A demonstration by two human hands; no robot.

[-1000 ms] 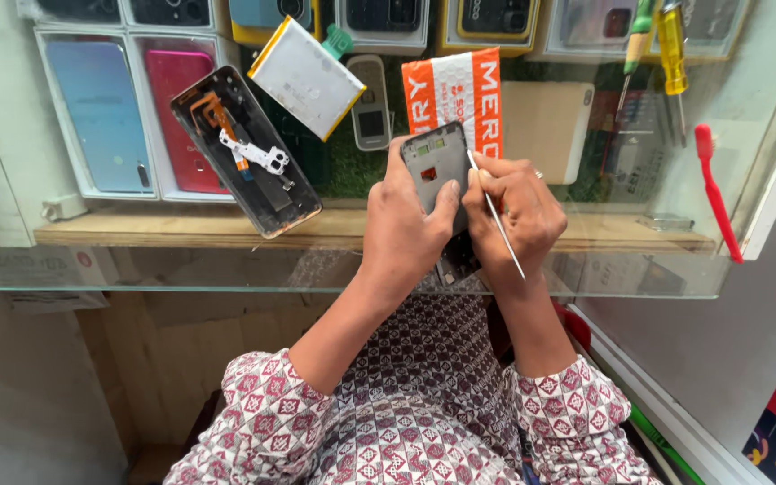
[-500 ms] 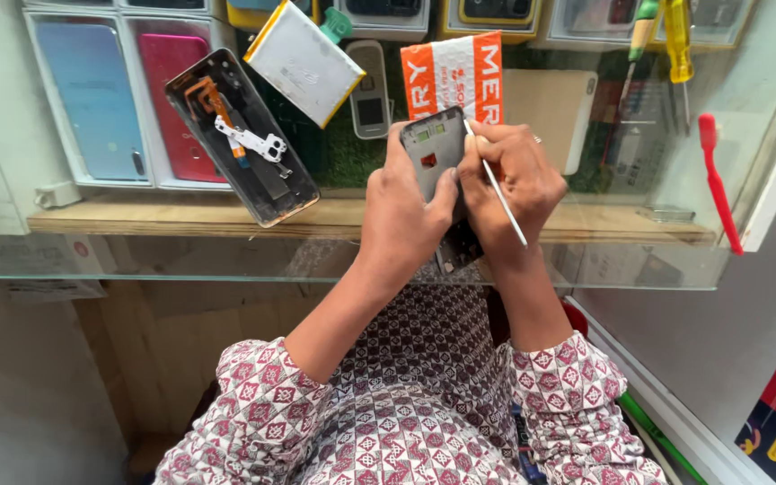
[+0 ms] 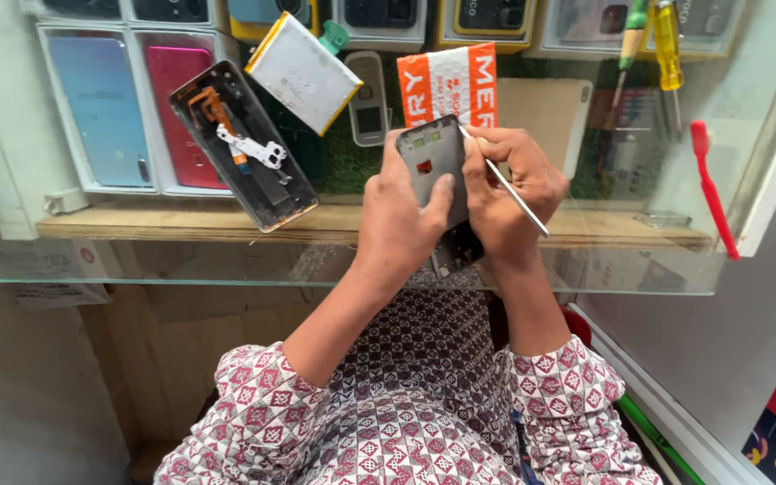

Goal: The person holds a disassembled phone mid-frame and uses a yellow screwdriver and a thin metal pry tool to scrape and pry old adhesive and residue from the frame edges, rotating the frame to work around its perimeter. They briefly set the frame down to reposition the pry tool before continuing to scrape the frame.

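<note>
Two hands, left hand fingers gripping upright phone frame, right hand fingers pinching slanted tool

Subject: one person, seen from above. Both forearms are bare from wrist to elbow. The left hand and right hand carry no rings, watch or gloves that can be seen. The garment is a long-sleeved shirt with both sleeves pushed up to the elbows, bunched in folds there. Fabric: white ground with a dense repeating print of small diamond and square motifs in dark red and brown. Toward the shirt's centre, between the two sleeves, the print reads darker and tighter. No buttons or cuffs discernible.
</note>
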